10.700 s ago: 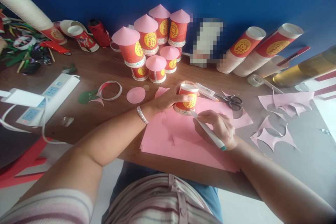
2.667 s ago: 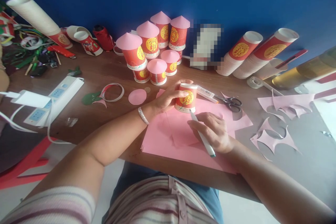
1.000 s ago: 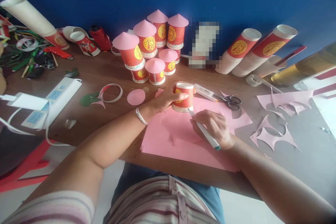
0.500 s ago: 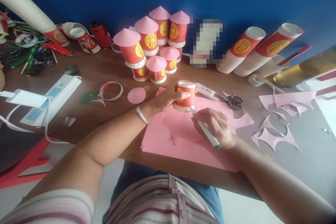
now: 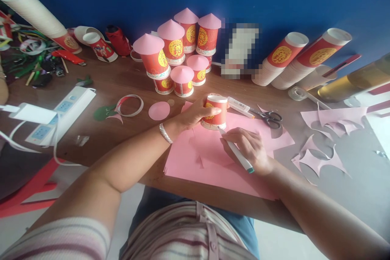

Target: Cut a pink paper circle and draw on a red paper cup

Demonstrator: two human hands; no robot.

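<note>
My left hand [image 5: 198, 113] is wrapped round a red paper cup [image 5: 217, 114] with a yellow print and a white band along its lower edge. The cup is over pink paper sheets [image 5: 189, 158]. In my right hand [image 5: 248, 148] is a white marker pen [image 5: 239, 155] with a green end, held like a pencil. Its tip is at the white band of the cup; whether it touches I cannot tell. Behind the cup lie another white marker [image 5: 240, 107] with an orange end and black-handled scissors [image 5: 272, 120].
Several red cups with pink cone tops [image 5: 148, 44] stand at the back. Stacks of paper cups [image 5: 319, 55] lean at right. Pink scraps [image 5: 323, 160] lie on the right; a pink disc [image 5: 159, 111], a paper ring [image 5: 130, 105] and a power strip [image 5: 62, 113] are at left.
The marker's tip has shifted slightly left and down along the cup's white band, my right hand moving with it. My left hand keeps its hold on the cup.
</note>
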